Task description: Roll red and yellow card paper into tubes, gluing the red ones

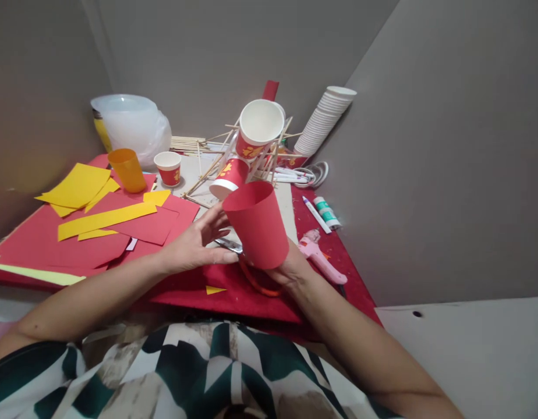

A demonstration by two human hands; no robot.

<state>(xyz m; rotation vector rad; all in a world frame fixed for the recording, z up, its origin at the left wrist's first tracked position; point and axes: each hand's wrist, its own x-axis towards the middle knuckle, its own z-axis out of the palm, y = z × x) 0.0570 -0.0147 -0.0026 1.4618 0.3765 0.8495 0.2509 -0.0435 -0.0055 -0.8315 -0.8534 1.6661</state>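
Note:
A red paper cup-like tube point(261, 230), wider at its open top, is held tilted above the table's near edge. My right hand point(290, 266) is closed around its lower right side, with most of the fingers hidden behind it. My left hand point(204, 238) is at the tube's left, fingers curved and apart from the thumb, its fingertips close to the rim; whether they touch I cannot tell. Beneath both hands lie scissors point(265, 289) with orange handles, the blades partly covered. Just beyond the tube stands a model of thin wooden sticks point(201, 185) bearing printed paper cups point(250, 150).
Red and yellow paper pieces point(105, 219) spread over the left side, with an orange paper tube point(128, 170) and a small paper cup point(168, 169). A stack of white cups point(324, 121) leans against the wall. A pink glue gun point(324, 260) and a marker point(316, 214) lie right.

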